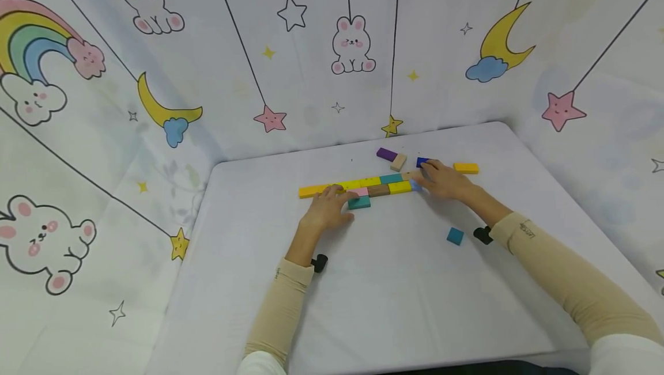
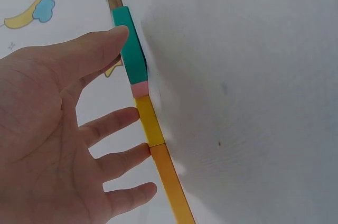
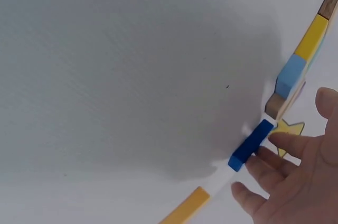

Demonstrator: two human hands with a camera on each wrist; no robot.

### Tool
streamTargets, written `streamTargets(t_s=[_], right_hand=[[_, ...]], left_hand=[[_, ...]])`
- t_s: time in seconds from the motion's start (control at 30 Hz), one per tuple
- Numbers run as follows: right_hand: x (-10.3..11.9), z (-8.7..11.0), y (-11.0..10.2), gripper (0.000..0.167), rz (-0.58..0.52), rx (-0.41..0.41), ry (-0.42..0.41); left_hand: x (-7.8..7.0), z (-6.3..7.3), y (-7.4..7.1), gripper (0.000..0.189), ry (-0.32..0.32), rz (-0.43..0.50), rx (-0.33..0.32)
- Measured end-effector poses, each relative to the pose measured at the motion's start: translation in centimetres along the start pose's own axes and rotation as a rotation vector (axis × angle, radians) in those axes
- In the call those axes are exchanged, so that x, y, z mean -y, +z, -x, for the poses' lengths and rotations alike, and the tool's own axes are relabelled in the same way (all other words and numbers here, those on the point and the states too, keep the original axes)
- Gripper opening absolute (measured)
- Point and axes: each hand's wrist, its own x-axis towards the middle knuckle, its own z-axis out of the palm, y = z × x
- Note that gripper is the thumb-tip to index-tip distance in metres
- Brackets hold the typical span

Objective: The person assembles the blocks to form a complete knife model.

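My left hand [image 1: 324, 212] lies at the left part of a row of coloured blocks, its fingers spread. In the left wrist view its thumb overlaps a teal block [image 2: 131, 49], and fingertips meet the edge of the yellow block [image 2: 150, 121] and orange block [image 2: 171, 182]. Whether the thumb presses the teal block, I cannot tell. At the row's right end is my right hand [image 1: 445, 182], fingers loosely bent beside a dark blue block [image 3: 251, 143]. Contact with that block is unclear. Close by are a light blue block [image 3: 290, 75] and a yellow block [image 3: 311, 37].
Behind the row lie a purple block [image 1: 386, 154] and a pale wooden block [image 1: 398, 162]. A yellow-orange block [image 1: 466, 168] lies beyond the right hand. One blue-teal block [image 1: 455, 236] sits nearer on the white table [image 1: 394, 300]. A patterned cloth [image 1: 311, 87] hangs behind.
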Motion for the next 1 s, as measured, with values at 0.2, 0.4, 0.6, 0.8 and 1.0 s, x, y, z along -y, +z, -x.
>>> streamTargets(t_s=[0.2,0.4,0.6,0.8,1.0], right_hand=[[-0.5,0.6,0.2,0.072,0.020,-0.007,-0.002],[-0.6,1.2,0.2,0.072,0.009,-0.010,0.003],[-1.1,1.7,0.3,0.071,0.028,-0.025,-0.010],[-1.1,2.5,0.0,0.068,0.040,-0.036,-0.024],[-0.9,3.7,-0.4,0.067,0.060,-0.043,-0.035]], left_hand=[[-0.1,0.1,0.0,0.052,0.001,-0.005,0.008],[0.0,0.2,0.0,0.051,-0.008,0.012,-0.003],[0.1,0.1,0.1,0.050,-0.005,0.015,0.002],[0.2,-0.1,0.1,0.049,0.002,-0.002,-0.001],[0.0,-0.1,-0.1,0.048,0.000,0.021,0.010]])
